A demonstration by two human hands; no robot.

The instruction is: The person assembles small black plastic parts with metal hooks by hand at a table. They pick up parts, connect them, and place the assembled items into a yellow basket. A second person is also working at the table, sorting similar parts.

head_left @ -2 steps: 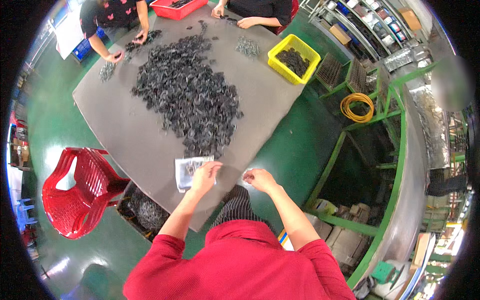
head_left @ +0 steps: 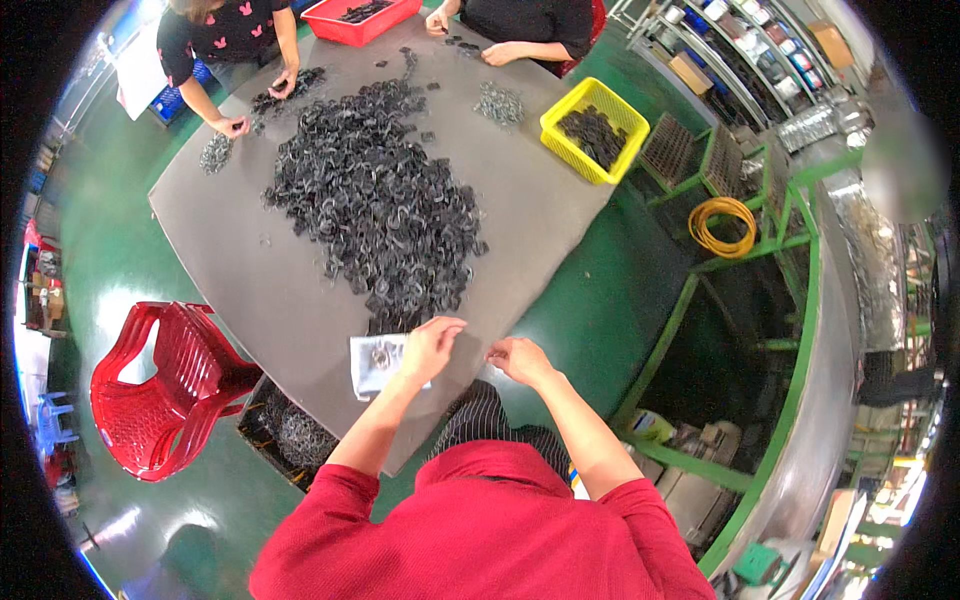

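My left hand (head_left: pixel 430 346) hovers over the near corner of the grey table, its fingers bent together beside a white plastic sheet or bag (head_left: pixel 368 378). Small shiny metal pieces (head_left: pixel 384 354) lie on that sheet. Just past the table's right edge is my right hand (head_left: pixel 519 361), fingers curled into a pinch. Whatever either hand holds is too small or hidden to make out. A large heap of small black ring-like or curved parts (head_left: pixel 375 200) spreads from beyond my left hand toward the far side.
Two people work across the table (head_left: pixel 225 240). A yellow basket (head_left: pixel 556 150) and a red tray (head_left: pixel 368 30) hold dark parts. Red chairs (head_left: pixel 140 425) and a black crate (head_left: pixel 250 425) stand left. A green metal frame (head_left: pixel 800 370) with a yellow hose coil (head_left: pixel 700 236) stands right.
My left hand has shifted slightly right, toward my right hand, uncovering more of the metal pieces on the sheet. My right hand stays nearly in place. The whole view has tilted a little.
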